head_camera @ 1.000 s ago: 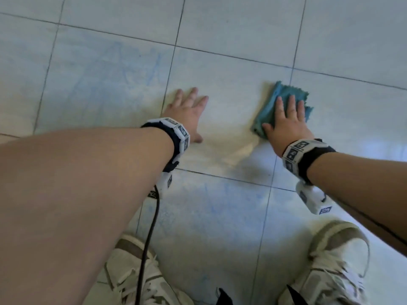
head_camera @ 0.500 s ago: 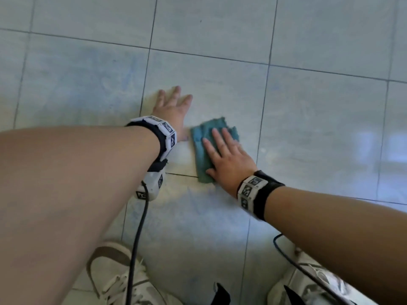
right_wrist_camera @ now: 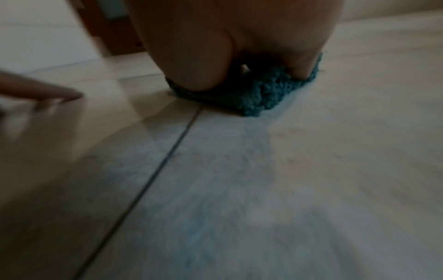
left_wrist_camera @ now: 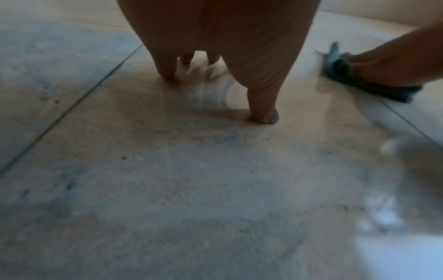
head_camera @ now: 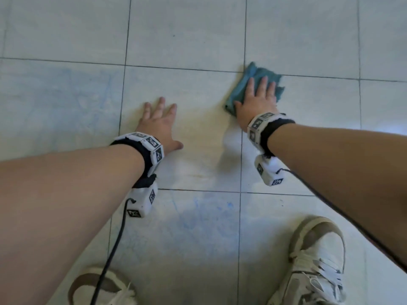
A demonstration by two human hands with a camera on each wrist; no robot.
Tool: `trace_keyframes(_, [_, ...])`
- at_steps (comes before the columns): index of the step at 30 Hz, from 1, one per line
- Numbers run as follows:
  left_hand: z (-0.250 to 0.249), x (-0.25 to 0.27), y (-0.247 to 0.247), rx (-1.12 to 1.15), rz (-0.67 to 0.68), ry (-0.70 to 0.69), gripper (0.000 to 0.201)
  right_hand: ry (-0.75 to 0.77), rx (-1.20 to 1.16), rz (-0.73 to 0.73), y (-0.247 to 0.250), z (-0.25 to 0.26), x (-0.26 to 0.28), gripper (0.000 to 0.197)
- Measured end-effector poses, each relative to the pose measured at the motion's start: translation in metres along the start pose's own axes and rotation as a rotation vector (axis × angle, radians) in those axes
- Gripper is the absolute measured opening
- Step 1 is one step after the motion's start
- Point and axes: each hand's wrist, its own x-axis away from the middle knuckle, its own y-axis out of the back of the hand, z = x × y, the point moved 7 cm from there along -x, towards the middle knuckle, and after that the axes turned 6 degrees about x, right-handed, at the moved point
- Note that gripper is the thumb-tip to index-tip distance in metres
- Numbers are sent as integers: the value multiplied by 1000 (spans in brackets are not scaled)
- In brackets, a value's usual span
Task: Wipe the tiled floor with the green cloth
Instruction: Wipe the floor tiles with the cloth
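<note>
Wiping stroke in progress, seen from the head camera with both wrist views. The right hand point(head_camera: 256, 102) lies flat on the green cloth point(head_camera: 242, 84), fingers straight and close together, pressing it to the tiled floor point(head_camera: 187, 40); nothing is pinched or gripped. The cloth is bunched and folded, and sits where two grout lines cross, at the far right corner of the pale central tile, its far edge overlapping the line. In the right wrist view the cloth point(right_wrist_camera: 261, 94) shows its nubbly pile under the palm, a grout line running up to its near edge. The left hand point(head_camera: 159, 123) is planted on the same tile near its left edge, well apart from the cloth, fingers spread and palm down, apparently propping the body; in the left wrist view the fingertips point(left_wrist_camera: 263, 117) touch the floor.

Faint blue smears point(head_camera: 198, 219) mark the tile nearest the shoes point(head_camera: 317, 260), and a wider bluish haze covers the tile to the left. Judged from this, the step in hand is the scrubbing itself, only partly done.

The next move calls for steady downward pressure as the cloth is drawn back across the tile toward the smeared areas, keeping the palm over the folded layers so they do not unroll, with the left hand remaining as support.
</note>
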Motion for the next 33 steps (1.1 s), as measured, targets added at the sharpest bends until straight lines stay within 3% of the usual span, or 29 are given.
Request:
trace_keyframes(4, [0,0,2,40,0,7,111,342,165,18,-4,69,23,75])
trace_keyframes(7, [-2,2,4,55,-7,-2,110,483,217,48,-28,71,60,76])
trace_keyframes(9, [-3,2,4,47,6,-4,110,406,174,51,-36,42,67,77])
trace_keyframes(12, [-2,0,6,31,12,4,111,139,81,18,-22,-18,43,76])
trace_keyframes(15, [-3,-1,7,29,22,6,112,21,35,5,-6,-36,13,74])
trace_keyframes(18, [-4,-2,8,27,24,8,111,17,20,-35,3,-12,-7,74])
trace_keyframes(21, [-3,-3,7,28,18,-3,111,108,69,-41,12,36,-19,74])
trace_keyframes(26, [-5,-4,7,29,-8,-12,113,476,190,-29,0,122,9,74])
trace_keyframes(29, [-4,-4,7,46,-11,-11,113,428,156,-30,-3,92,14,76])
trace_keyframes(33, [-2,-4,7,58,15,-13,113,139,73,-35,-2,10,9,76])
